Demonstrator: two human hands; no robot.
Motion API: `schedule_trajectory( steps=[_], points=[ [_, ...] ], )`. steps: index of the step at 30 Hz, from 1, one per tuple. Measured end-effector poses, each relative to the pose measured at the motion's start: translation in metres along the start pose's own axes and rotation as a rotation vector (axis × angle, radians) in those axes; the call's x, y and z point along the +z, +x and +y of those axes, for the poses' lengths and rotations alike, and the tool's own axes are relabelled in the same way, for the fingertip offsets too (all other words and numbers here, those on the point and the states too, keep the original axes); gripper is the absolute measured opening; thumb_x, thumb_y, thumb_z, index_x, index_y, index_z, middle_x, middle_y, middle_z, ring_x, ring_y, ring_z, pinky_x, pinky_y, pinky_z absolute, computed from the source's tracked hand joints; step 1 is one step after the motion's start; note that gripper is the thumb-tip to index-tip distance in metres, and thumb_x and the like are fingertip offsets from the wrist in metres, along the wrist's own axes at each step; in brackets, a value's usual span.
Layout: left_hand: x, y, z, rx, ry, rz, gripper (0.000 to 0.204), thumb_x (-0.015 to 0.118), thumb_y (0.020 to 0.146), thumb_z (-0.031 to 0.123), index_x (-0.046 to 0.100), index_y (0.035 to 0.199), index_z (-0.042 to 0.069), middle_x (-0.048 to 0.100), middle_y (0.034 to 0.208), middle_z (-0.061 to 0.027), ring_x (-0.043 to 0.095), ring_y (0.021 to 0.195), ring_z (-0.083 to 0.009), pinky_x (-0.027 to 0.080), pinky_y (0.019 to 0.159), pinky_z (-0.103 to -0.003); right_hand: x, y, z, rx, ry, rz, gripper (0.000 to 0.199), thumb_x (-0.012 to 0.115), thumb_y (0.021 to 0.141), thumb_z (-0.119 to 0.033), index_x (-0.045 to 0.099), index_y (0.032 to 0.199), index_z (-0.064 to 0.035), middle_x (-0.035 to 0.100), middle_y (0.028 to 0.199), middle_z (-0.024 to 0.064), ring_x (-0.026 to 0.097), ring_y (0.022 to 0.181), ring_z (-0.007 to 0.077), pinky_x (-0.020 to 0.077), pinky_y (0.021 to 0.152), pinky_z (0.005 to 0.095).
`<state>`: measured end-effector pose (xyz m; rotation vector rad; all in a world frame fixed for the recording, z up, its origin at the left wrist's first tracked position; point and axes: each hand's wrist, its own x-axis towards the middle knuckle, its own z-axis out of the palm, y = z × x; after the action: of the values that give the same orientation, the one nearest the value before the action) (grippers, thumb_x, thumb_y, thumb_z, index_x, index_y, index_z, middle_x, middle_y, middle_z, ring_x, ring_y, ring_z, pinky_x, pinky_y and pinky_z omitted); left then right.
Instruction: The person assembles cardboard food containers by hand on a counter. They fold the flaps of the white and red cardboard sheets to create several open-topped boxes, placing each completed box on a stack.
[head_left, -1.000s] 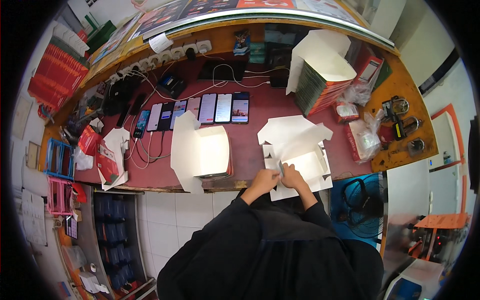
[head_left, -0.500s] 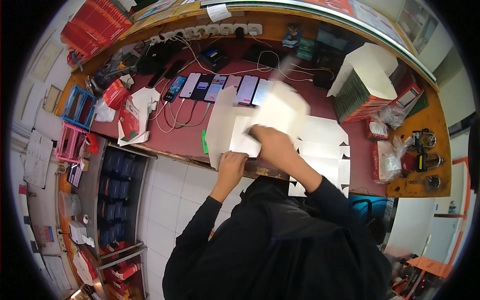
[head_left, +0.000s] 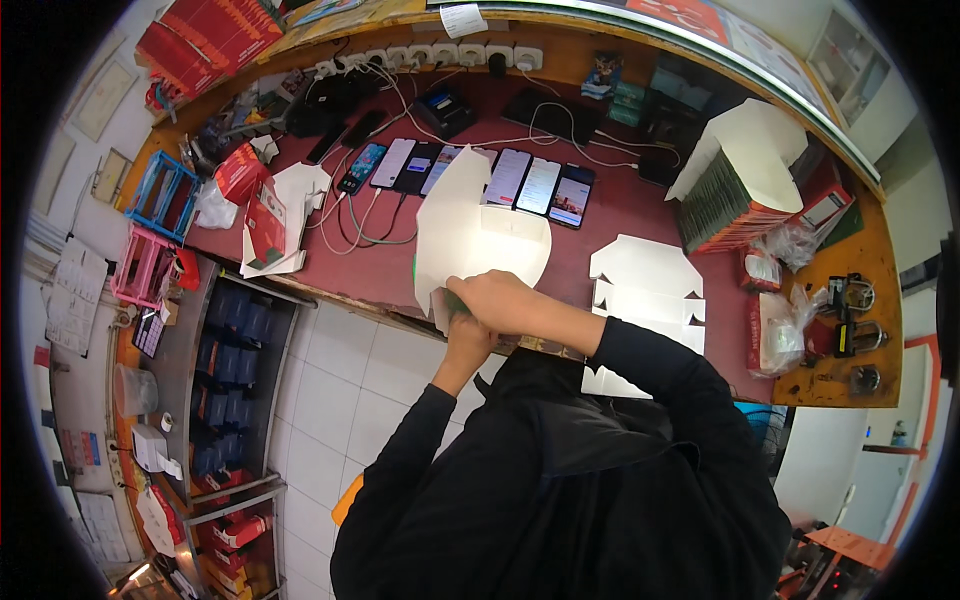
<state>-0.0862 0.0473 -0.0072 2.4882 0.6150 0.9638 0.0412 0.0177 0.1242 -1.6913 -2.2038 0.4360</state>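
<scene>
A white-lined paper food box (head_left: 511,245), partly folded up, stands at the front edge of the red-topped desk, its tall flap (head_left: 449,205) upright on the left. My right hand (head_left: 497,302) reaches across to the box's near left corner, its fingers closed on the cardboard there. Just below, my left hand (head_left: 468,342) grips the same corner, partly covered by the right one. A small dark green patch shows by the right fingers. To the right, an unfolded white carton blank (head_left: 648,285) lies flat with its notched flaps spread.
Several phones (head_left: 541,186) lie in a row behind the box, with white charging cables (head_left: 402,110) around them. A tall stack of carton blanks (head_left: 735,205) stands at right, near plastic bags (head_left: 783,335). Red-and-white cartons (head_left: 270,225) and a blue rack (head_left: 161,197) sit at left.
The blurred white cardboard that my right hand held up has come down into the box shape. My right hand has moved left and down, meeting my left hand at the corner.
</scene>
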Motion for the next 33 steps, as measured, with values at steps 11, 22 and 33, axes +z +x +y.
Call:
schedule_trajectory(
  steps=[11,22,33],
  points=[
    [-0.012,0.017,0.030,0.187,-0.023,-0.007,0.010,0.065,0.073,0.003,0.062,0.083,0.004,0.059,0.076,-0.0104,0.056,0.072,-0.0297,0.044,0.068,-0.039,0.028,0.002,0.046,0.091,-0.325,-0.257,0.028,0.059,0.078,-0.024,0.058,0.099,-0.0062,0.066,0.075,0.0133,0.066,0.073,0.0321,0.0520,0.059,0.0419],
    [0.004,0.014,0.043,0.026,-0.005,-0.013,0.007,0.061,0.080,0.010,0.062,0.086,0.006,0.058,0.081,-0.0031,0.050,0.084,-0.0225,0.033,0.078,-0.038,0.031,-0.049,0.071,-0.188,-0.296,0.193,0.020,0.064,0.074,-0.030,0.059,0.081,-0.0121,0.060,0.065,0.0033,0.060,0.066,0.0199,0.0354,0.067,0.0339],
    [0.040,0.002,0.063,0.214,-0.119,0.211,0.032,0.068,0.074,0.014,0.054,0.102,0.005,0.055,0.098,-0.0133,0.050,0.095,-0.0303,0.034,0.086,-0.043,0.005,-0.124,0.050,0.106,0.016,0.473,0.048,0.055,0.087,-0.024,0.043,0.129,-0.0047,0.048,0.125,0.0197,0.040,0.124,0.0309,0.0268,0.105,0.0448]
  ],
)
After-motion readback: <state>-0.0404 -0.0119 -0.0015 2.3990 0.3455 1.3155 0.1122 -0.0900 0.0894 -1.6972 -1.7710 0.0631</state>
